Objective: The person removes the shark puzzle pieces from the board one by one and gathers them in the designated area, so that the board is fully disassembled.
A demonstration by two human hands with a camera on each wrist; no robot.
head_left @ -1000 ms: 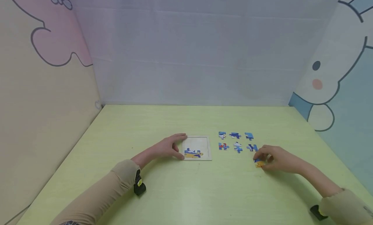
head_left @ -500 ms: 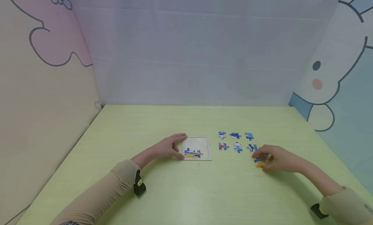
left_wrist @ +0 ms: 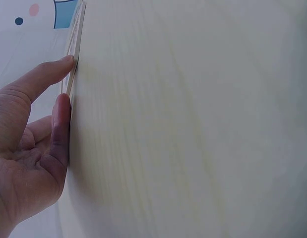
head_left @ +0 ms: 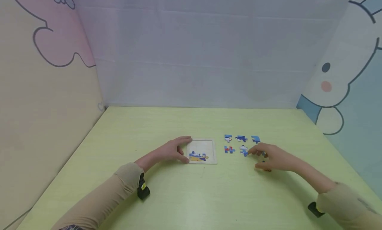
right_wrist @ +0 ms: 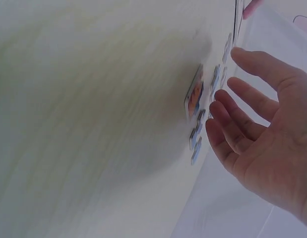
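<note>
A square wooden puzzle tray (head_left: 209, 146) lies on the table, with joined blue, white and yellow pieces (head_left: 198, 156) in its lower left part. My left hand (head_left: 167, 152) holds the tray's left side, index finger at the far corner and thumb (left_wrist: 64, 67) at the near one. To the right, my right hand (head_left: 277, 157) hovers over loose jigsaw pieces, fingers apart and nothing between them. Its fingertips come right beside a blue-and-white jigsaw piece (head_left: 243, 150). An orange-and-blue jigsaw piece (right_wrist: 194, 96) lies below that hand, mostly hidden by it in the head view.
Several other jigsaw pieces lie in rows right of the tray, among them a red-and-blue one (head_left: 229, 149) and a dark blue one (head_left: 241, 138). A pale wall (head_left: 194, 57) stands behind the light green table (head_left: 191, 197), with printed side walls left and right.
My right hand has left the orange-and-blue jigsaw piece, moving left and slightly away from me over the rows, its fingers spreading wider. The left hand and the tray stay in place.
</note>
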